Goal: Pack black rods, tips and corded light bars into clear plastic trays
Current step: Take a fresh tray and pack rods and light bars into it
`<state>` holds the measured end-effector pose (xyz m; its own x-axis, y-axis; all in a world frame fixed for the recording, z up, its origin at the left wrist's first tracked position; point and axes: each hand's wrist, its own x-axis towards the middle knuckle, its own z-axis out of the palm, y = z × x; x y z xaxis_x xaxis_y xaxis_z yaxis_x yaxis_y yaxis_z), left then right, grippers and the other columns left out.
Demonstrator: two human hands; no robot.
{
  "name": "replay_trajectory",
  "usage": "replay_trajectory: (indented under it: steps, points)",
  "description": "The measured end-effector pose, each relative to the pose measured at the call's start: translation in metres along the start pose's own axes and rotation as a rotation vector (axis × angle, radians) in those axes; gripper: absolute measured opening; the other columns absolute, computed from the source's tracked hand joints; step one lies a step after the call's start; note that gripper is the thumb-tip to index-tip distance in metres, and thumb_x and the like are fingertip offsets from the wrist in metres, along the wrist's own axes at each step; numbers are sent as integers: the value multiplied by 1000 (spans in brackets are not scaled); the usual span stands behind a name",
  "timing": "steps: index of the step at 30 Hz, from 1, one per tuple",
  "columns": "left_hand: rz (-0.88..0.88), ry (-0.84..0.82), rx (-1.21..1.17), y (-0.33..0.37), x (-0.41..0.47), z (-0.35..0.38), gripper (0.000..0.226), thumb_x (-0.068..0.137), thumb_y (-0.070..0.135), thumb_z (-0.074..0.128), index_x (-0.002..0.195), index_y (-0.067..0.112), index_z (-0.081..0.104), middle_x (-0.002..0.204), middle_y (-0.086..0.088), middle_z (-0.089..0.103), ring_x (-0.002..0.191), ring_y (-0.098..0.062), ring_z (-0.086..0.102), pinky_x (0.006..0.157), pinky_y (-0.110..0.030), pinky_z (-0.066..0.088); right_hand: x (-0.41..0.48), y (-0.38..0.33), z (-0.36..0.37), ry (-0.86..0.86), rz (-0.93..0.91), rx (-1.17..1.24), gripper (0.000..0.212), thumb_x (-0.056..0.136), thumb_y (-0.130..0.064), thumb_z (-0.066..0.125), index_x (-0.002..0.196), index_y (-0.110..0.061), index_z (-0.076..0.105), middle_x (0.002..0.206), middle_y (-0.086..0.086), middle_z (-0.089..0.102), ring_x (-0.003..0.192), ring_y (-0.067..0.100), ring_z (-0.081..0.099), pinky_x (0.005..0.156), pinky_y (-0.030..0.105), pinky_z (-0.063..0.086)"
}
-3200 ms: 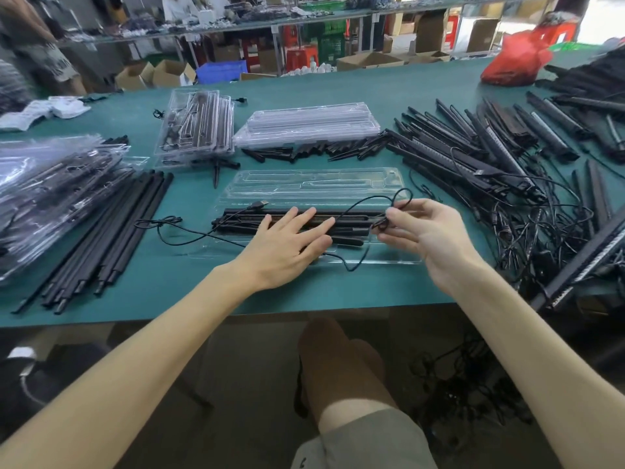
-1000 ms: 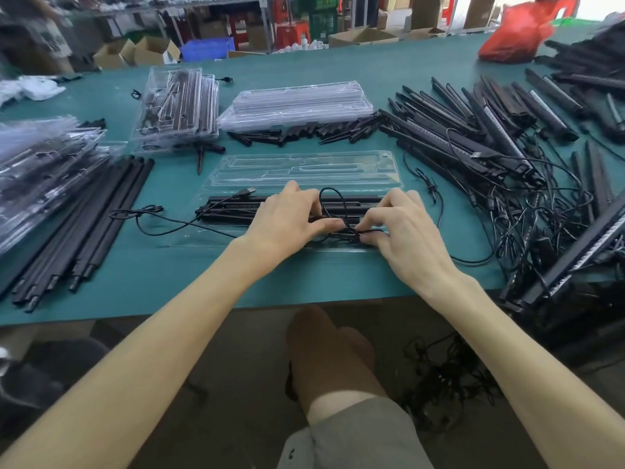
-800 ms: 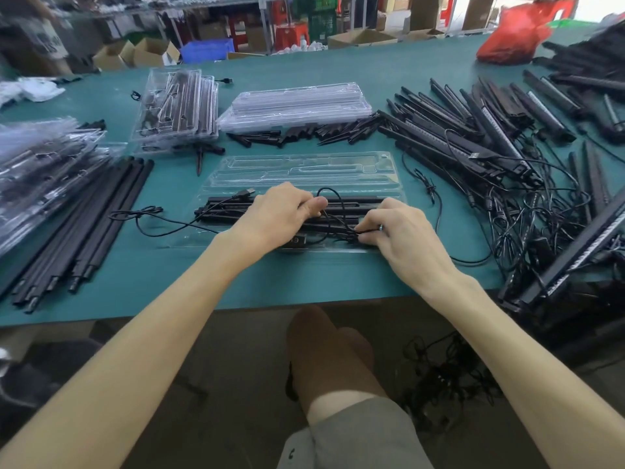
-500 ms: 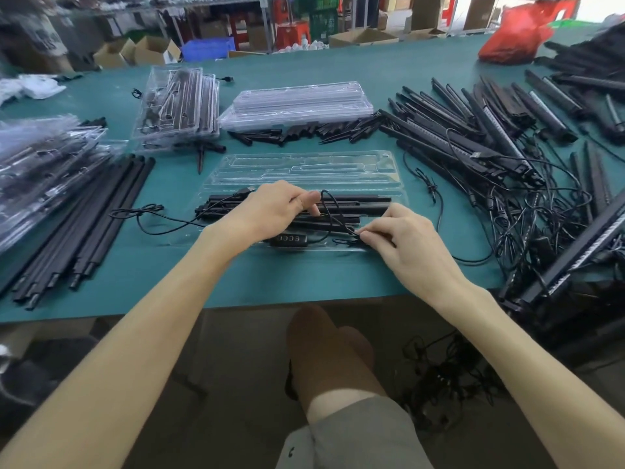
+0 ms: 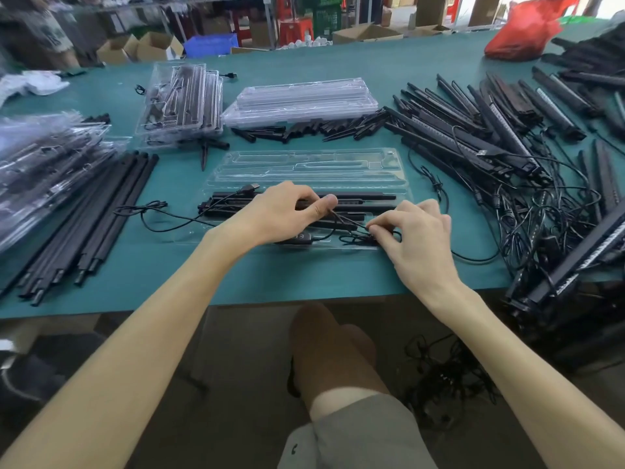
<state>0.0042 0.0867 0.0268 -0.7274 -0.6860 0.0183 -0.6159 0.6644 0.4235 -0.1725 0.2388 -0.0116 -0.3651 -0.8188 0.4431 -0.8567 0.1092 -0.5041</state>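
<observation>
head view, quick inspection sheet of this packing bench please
surface: teal table
job's things: open clear tray holding black rods; loose rods left; tips and empty trays behind; light bars right; packed trays far left
clutter: red bag
hands: left hand and right hand pinch the cord over the tray
cables: inline controller in tray; tangled cords right
surroundings: cardboard boxes, blue crate
</observation>
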Motion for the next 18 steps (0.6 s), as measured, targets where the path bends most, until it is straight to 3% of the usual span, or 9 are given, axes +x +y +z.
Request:
replay_trajectory:
  steps: [3, 7, 10, 12, 14, 16, 18]
  points:
    - [-21, -36, -64, -4, -4, -6, 90, 81, 90, 18, 110, 24, 73, 107, -3, 73, 102, -20, 66, 97, -45, 50, 1, 1, 2, -13, 19, 31, 14, 95, -26, 67, 99, -18, 78, 84, -8, 49, 92, 15, 35, 85, 29, 34]
    - [9, -72, -56, -1, -4, -6, 96, 74, 95, 16, 100, 21, 71, 103, -8, 71, 98, -23, 66, 94, -45, 50, 10, 1, -2, -92, 30, -5, 14, 95, -25, 68, 100, -17, 79, 87, -7, 43, 94, 16, 36, 81, 24, 29]
    - [2, -31, -63, 2, -5, -1, 87, 68, 99, 19, 102, 33, 65, 100, 6, 69, 94, -9, 64, 90, -38, 49, 11, -1, -3, -129, 4, -5, 14, 96, -22, 67, 102, -16, 78, 89, -5, 48, 93, 17, 38, 79, 26, 32]
    - [23, -18, -43, 2, -5, 1, 72, 71, 98, 16, 87, 44, 60, 94, 5, 68, 89, -9, 64, 84, -37, 47, 8, -1, -2, -119, -21, 19, 15, 96, -19, 66, 105, -15, 78, 90, -2, 48, 93, 17, 38, 79, 24, 30]
    - [29, -23, -52, 2, -4, 1, 76, 74, 97, 11, 71, 36, 55, 90, -7, 67, 85, -20, 64, 80, -39, 48, 6, 0, -1, -108, -35, 27, 16, 96, -17, 66, 106, -14, 78, 91, -1, 48, 92, 17, 37, 79, 20, 28]
    - [2, -27, -75, 2, -2, 1, 97, 74, 96, 6, 84, 23, 68, 101, -12, 70, 97, -26, 66, 92, -43, 50, 7, 1, 0, -111, -24, 45, 15, 95, -17, 67, 105, -14, 78, 90, -1, 48, 92, 16, 36, 78, 17, 27]
    - [-9, -12, -94, 2, -2, 0, 95, 74, 95, 5, 93, 32, 73, 91, -6, 72, 96, -20, 66, 94, -42, 50, 8, 1, 0, -120, -9, 55, 14, 96, -16, 67, 104, -16, 78, 89, -3, 46, 93, 14, 35, 77, 16, 25]
